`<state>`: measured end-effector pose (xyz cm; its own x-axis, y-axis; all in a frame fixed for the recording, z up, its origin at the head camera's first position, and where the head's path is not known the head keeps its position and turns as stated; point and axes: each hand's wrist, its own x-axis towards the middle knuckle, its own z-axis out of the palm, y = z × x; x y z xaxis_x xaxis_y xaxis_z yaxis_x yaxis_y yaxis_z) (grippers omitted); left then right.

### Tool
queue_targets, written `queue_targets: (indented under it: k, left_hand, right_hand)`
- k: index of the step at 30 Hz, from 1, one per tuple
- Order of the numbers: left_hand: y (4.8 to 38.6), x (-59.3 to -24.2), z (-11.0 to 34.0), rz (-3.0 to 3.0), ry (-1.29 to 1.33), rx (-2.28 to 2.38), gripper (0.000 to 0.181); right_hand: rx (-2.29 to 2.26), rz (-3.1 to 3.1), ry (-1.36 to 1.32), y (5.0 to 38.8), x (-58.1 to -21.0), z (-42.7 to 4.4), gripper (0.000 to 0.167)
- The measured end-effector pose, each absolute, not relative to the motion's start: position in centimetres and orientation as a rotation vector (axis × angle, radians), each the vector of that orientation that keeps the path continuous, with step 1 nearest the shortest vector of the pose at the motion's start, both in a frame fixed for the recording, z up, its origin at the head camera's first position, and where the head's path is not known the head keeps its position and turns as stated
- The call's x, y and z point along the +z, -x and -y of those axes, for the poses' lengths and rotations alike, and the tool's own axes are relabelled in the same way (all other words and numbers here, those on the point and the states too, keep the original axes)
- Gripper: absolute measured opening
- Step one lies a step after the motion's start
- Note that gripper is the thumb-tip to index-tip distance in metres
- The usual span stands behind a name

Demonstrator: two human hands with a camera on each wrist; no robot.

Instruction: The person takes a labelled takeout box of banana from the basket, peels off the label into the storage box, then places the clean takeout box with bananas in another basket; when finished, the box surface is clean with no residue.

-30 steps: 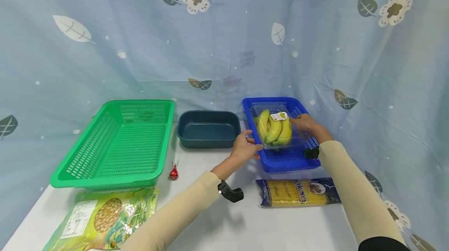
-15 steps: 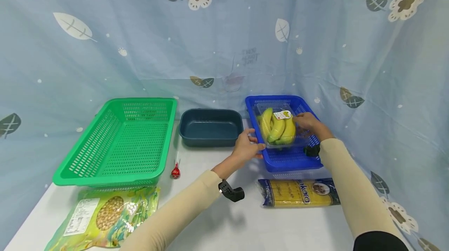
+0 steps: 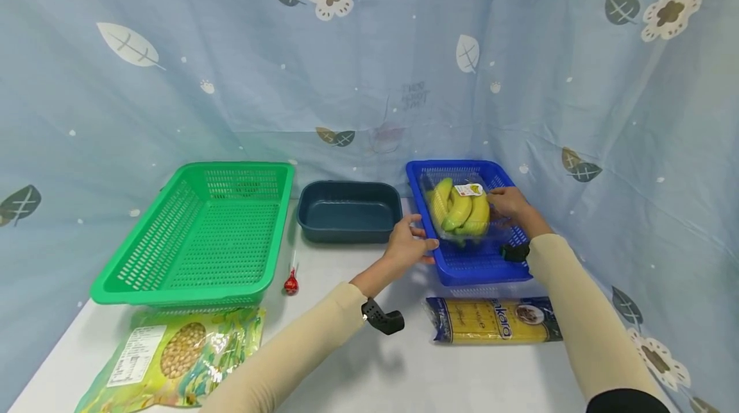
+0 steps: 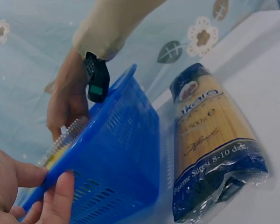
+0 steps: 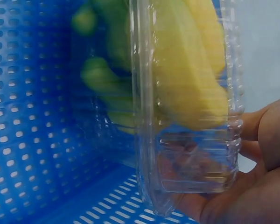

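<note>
A clear plastic box of bananas (image 3: pixel 460 211) sits tilted inside the blue basket (image 3: pixel 470 272) at the right. My right hand (image 3: pixel 509 203) grips the box's right end; in the right wrist view its fingers (image 5: pixel 256 126) lie round the ribbed plastic wall. Below the box, the basket's slotted floor shows. At the basket's left side, my left hand (image 3: pixel 404 243) pinches the rim, thumb on top and fingers outside, as the left wrist view shows. In front of the basket lies a pack of spaghetti (image 3: pixel 496 321) in blue and yellow wrapping.
A dark teal tub (image 3: pixel 349 235) stands left of the blue basket. Further left are a green basket (image 3: pixel 265 259), a red-wrapped lollipop (image 3: pixel 291 283) and a bag of chickpeas (image 3: pixel 173 358) on the white table (image 3: pixel 369 381). A blue patterned curtain (image 3: pixel 369 47) hangs behind.
The view has shifted slightly, so everything sits a little further right in it. Both hands keep their holds on the basket rim and banana box; little else differs.
</note>
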<state>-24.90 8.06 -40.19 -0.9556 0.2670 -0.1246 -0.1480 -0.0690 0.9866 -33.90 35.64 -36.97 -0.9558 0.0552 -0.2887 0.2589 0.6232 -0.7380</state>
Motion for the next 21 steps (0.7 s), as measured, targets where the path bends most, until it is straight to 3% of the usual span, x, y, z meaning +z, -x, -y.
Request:
queue_targets:
  k: [21]
  left_hand:
    - [25.0,-40.2,-7.1,-1.875,-0.174,2.073,0.068]
  right_hand:
    - [-1.293,-2.879,-0.123,31.1,-30.6,-35.8,0.058]
